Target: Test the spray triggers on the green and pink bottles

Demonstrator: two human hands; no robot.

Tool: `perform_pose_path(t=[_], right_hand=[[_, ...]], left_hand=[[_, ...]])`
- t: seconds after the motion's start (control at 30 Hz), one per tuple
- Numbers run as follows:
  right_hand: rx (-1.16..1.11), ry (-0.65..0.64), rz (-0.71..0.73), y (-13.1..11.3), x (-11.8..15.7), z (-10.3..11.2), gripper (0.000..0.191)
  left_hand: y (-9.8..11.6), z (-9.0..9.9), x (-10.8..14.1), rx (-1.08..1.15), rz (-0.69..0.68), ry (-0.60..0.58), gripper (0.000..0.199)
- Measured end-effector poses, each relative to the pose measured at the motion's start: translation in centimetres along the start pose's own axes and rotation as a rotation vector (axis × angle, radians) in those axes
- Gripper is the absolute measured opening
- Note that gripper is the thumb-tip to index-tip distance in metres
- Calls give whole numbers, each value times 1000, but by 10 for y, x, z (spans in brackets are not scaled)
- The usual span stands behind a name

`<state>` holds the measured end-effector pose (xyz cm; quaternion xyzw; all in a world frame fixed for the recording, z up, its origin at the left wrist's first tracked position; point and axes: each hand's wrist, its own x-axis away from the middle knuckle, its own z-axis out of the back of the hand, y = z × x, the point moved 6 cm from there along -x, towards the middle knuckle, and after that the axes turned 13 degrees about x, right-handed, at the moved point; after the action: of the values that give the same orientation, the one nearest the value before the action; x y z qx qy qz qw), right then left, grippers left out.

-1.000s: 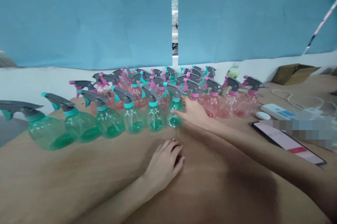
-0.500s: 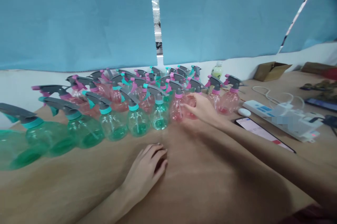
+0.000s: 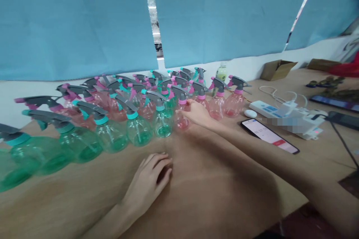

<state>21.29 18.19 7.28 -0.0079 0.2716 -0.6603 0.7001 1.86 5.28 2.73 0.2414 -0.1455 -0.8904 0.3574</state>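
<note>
My right hand (image 3: 195, 113) reaches forward, its thumb and fingers closed around the body of a pink spray bottle (image 3: 183, 123) below its grey-and-pink trigger head. That bottle stands upright at the front of the pink group. To its left is a green spray bottle (image 3: 163, 122) with a turquoise collar. Other pink spray bottles, one of them (image 3: 217, 107) just right of my hand, stand close by. My left hand (image 3: 147, 179) rests on the brown table (image 3: 202, 194), fingers loosely bent and apart, holding nothing.
Several more green and pink spray bottles crowd the left and back. On the right lie a phone (image 3: 269, 136), a white oval object (image 3: 250, 113), a power strip (image 3: 286, 119) with cables and an open cardboard box (image 3: 277, 70). Behind stands a labelled bottle (image 3: 221, 71) before a blue covering (image 3: 84, 22).
My right hand has shifted left from a neighbouring pink bottle to the front pink spray bottle. My left hand stays on the table. The view has turned slightly right.
</note>
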Motion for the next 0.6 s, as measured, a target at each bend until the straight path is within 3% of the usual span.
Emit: perform_pose_path(t=[0.2,0.47,0.6], right_hand=[[41,-26,63,-1,45,23,58],[82,-44,180,-1,101,62,49],[59,-123,339,-4,111,76,44]], left_hand=[[-1,-1,-4,72,111,36,25],[14,-22,-29,288,203,112,85],[32,-38,-43,367,175,83,94]])
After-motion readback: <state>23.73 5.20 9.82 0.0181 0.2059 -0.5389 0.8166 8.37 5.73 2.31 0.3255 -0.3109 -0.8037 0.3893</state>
